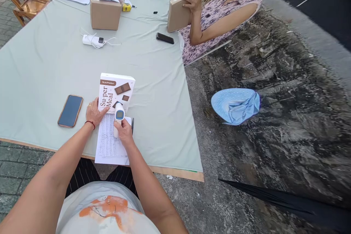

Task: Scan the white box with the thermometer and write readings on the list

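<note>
A white handheld infrared thermometer with a small blue screen (119,115) was gripped upright in the closed right hand (124,131), its head pointed at a white cardboard box printed with brown chocolate squares (116,91). The box was steadied by the left hand (94,112), laid flat and open-fingered against its left side, a red cord at the wrist. Both were placed near the front edge of a long table covered in pale green cloth (41,65), on top of a white printed sheet of figures (111,146) that overhung that edge. A dark smartphone in an orange-rimmed case (70,110) was laid just left of the left hand. Further back, a plain brown carton (105,14) was seen, and at the right edge a brown box (177,14) was held by another person's hand (193,0).
</note>
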Demonstrator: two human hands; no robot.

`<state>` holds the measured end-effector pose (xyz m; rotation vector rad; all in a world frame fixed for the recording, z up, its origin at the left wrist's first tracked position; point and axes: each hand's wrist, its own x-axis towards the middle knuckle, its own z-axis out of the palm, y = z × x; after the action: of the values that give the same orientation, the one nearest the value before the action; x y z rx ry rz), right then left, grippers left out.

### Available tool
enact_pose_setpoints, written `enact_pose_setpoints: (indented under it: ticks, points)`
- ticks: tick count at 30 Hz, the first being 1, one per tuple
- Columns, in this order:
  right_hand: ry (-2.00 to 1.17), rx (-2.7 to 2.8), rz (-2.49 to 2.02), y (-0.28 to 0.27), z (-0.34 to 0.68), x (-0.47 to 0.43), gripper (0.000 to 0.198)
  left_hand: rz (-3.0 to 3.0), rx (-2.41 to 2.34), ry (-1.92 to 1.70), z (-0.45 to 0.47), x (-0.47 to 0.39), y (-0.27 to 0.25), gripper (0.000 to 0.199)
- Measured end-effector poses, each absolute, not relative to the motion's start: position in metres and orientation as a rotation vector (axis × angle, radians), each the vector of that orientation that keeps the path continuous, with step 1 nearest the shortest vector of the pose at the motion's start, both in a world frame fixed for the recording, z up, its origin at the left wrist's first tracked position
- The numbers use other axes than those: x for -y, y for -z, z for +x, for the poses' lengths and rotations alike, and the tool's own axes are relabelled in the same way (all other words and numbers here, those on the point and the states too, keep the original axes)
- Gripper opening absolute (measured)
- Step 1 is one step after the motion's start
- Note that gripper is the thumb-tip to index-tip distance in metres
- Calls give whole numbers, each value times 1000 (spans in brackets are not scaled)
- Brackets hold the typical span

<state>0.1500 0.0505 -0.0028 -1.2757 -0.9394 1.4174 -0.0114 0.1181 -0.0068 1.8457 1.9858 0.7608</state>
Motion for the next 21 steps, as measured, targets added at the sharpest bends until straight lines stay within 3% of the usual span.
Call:
enact_pose_setpoints:
  ticks: [9,21]
  points:
    - [-1321,880,-1348,-19,167,-29,53,1867,-1962,-776,-10,-117,3,63]
    - [-1154,867,-1405,-33,216,-3,47,1863,-1970,-781,-14,-121,5,67]
